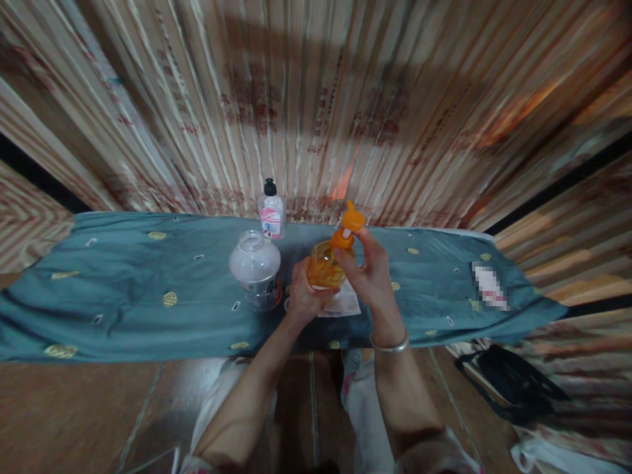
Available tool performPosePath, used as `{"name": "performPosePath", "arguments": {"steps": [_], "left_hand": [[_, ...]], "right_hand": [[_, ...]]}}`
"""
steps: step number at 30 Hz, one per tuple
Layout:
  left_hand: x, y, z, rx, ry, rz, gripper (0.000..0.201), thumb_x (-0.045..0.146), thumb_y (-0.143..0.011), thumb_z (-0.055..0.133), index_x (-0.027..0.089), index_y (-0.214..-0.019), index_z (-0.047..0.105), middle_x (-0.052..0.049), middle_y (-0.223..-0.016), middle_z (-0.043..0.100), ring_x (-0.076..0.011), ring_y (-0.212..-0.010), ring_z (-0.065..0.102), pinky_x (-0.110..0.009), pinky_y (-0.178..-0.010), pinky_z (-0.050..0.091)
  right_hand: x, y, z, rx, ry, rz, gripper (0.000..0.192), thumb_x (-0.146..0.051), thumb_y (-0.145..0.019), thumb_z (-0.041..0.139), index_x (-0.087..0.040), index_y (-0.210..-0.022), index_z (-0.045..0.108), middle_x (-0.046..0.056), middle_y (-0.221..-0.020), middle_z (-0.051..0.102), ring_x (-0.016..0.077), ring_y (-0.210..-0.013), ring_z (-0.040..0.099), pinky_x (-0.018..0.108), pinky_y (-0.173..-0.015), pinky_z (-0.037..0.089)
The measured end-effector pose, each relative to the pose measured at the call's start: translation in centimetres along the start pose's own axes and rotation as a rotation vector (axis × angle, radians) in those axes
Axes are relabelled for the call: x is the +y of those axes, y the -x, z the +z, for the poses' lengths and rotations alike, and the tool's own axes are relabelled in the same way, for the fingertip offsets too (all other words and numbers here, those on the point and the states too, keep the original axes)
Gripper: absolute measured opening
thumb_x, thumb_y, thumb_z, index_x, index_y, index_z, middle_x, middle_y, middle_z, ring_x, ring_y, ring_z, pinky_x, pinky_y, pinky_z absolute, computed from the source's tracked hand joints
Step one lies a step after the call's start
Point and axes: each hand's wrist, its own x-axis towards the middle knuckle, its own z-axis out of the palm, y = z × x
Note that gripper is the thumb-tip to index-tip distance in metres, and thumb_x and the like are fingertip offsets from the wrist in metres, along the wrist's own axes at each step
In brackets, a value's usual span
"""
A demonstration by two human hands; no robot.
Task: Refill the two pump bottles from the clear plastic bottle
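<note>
Near the centre of the frame, the left hand (pixel 305 295) wraps around the lower body of an orange bottle (pixel 323 265), fingers closed on it from below and from the left. The right hand (pixel 371 271) comes in from the right, its fingers pinched on the orange pump (pixel 348 227) at the bottle's top; the pump head stands above the fingertips, tilted a little to the right. A silver bangle (pixel 390 345) circles the right wrist.

The bottle is held above a blue cloth (pixel 123 289) that spans the middle of the frame from left to right. Just below the bottle, a white tissue (pixel 344 303) lies on the cloth, partly hidden by the hands. Left of the left hand, just beside it, stands a clear jar (pixel 255 268) with no lid showing. Behind the jar, towards the upper centre, a small bottle with a black cap (pixel 271 209) stands upright at the cloth's far edge, against a striped curtain (pixel 316 99). A black bag (pixel 508 385) lies on the floor at the lower right. The whole picture is slightly blurred.
</note>
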Motion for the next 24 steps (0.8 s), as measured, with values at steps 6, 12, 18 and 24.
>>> {"name": "performPosePath", "arguments": {"steps": [6, 12, 18, 24], "left_hand": [[0.23, 0.04, -0.14, 0.003, -0.016, 0.012, 0.088, 0.027, -0.051, 0.097, 0.021, -0.128, 0.057, -0.010, -0.120, 0.062, -0.0333, -0.118, 0.062, -0.051, -0.104, 0.050], [0.16, 0.07, -0.02, -0.003, -0.006, 0.019, 0.087, 0.026, -0.051, 0.097, 0.023, -0.128, 0.057, -0.010, -0.123, 0.063, -0.0344, -0.122, 0.061, -0.051, -0.105, 0.049], [0.16, 0.00, 0.04, -0.005, 0.020, -0.009, 0.089, 0.029, -0.050, 0.098, 0.022, -0.128, 0.056, -0.010, -0.121, 0.061, -0.0345, -0.121, 0.061, -0.051, -0.104, 0.050], [0.68, 0.06, -0.10, -0.006, -0.015, 0.006, 0.088, 0.026, -0.050, 0.097, 0.021, -0.127, 0.056, -0.009, -0.120, 0.062, -0.0329, -0.119, 0.062, -0.049, -0.104, 0.050]], "right_hand": [[0.41, -0.19, 0.53, 0.111, 0.089, 0.049, 0.042, -0.055, -0.076, 0.078, -0.025, -0.100, 0.063, 0.008, -0.108, 0.073, 0.0317, -0.111, 0.067, 0.055, -0.106, 0.050], [0.13, 0.03, 0.04, 0.069, 0.061, 0.029, 0.031, -0.052, -0.085, 0.070, -0.027, -0.101, 0.064, 0.008, -0.109, 0.073, 0.0305, -0.109, 0.067, 0.053, -0.106, 0.049], [0.21, 0.01, 0.16, 0.057, 0.096, -0.004, 0.040, -0.053, -0.083, 0.073, -0.026, -0.111, 0.064, 0.010, -0.118, 0.072, 0.0309, -0.116, 0.065, 0.052, -0.107, 0.049], [0.62, -0.05, 0.21, 0.104, 0.160, 0.030, 0.037, -0.054, -0.078, 0.079, -0.025, -0.096, 0.064, 0.008, -0.111, 0.073, 0.0302, -0.111, 0.066, 0.053, -0.106, 0.049]]}}
